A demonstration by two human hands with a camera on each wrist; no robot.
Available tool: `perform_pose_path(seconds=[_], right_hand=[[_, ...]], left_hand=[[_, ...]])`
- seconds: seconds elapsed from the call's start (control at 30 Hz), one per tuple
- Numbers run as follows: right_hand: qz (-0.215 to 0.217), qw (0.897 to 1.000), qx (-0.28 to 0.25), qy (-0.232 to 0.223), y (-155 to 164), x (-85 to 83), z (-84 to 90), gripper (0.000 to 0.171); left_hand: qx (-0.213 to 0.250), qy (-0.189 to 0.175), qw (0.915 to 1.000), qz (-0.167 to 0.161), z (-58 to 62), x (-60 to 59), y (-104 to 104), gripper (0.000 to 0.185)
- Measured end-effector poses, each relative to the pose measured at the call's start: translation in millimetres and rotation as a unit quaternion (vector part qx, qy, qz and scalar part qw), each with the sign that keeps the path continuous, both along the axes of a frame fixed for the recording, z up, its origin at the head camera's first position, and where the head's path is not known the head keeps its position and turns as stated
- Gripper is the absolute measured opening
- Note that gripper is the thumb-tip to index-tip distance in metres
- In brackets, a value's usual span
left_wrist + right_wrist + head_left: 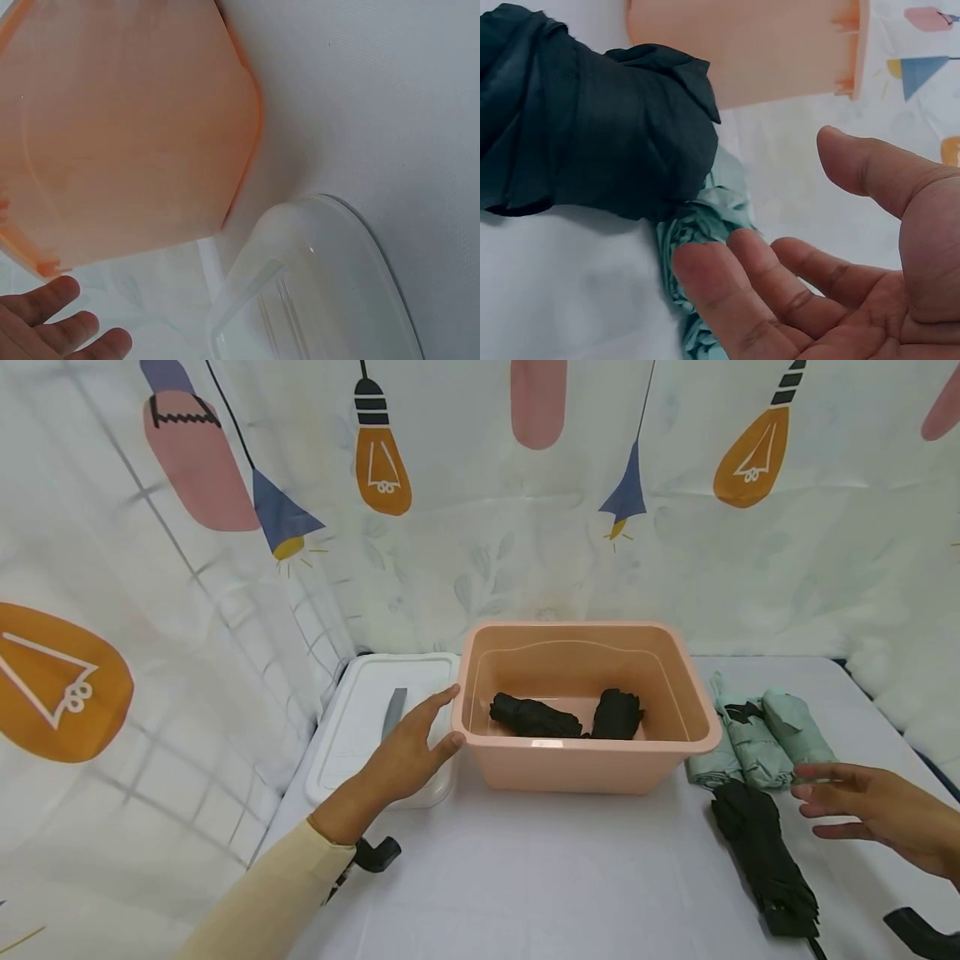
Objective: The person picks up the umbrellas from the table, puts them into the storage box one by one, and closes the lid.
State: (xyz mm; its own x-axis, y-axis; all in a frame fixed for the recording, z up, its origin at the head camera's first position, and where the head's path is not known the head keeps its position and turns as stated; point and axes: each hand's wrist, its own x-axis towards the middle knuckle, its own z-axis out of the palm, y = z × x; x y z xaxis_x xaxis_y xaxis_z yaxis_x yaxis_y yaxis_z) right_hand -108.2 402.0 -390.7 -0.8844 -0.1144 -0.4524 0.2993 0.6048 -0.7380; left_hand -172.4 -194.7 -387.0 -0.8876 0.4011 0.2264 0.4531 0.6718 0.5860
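Note:
A peach plastic bin (570, 768) stands mid-table with two dark rolled bundles inside, one lying to the left (534, 717) and one to the right (617, 714). My left hand (405, 756) is at its left side, index and thumb tips right at the rim, fingers relaxed. On the right lies a black folded umbrella (767, 858), its handle end toward me. Beyond it, several pale green rolled bundles (761, 743) lie side by side. Just right of the umbrella, my right hand (873, 810) hovers with fingers spread apart and nothing in it; its palm (855, 315) shows in the right wrist view.
Left of the bin sits a clear box with a white lid (363, 693) and a grey strip on top. A white cloth covers the table (585, 877). Printed curtains (487, 543) enclose the back and left sides. Black wrist mounts (377, 855) show below the hands.

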Motion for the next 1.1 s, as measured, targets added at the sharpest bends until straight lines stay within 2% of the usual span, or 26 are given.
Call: perform_pose_path(seconds=[0.5,0.8,0.97,1.1], right_hand=[[-0.04,0.996,-0.039,-0.076,7,12.1,-22.5,0.078],[-0.052,0.991,-0.067,-0.099,10,18.7,-33.1,0.077],[-0.046,0.988,-0.095,-0.11,10,22.4,-37.1,0.071],[-0.042,0.988,-0.097,-0.112,8,24.0,-40.2,0.07]], left_hand=[[0.0,-0.002,1.0,0.001,2.1,-0.2,1,0.081],[-0.002,-0.004,1.0,0.003,2.6,-0.5,1,0.08],[-0.001,-0.006,1.0,0.006,1.6,0.4,1,0.08],[0.001,-0.006,1.0,0.006,0.4,0.9,1,0.079]])
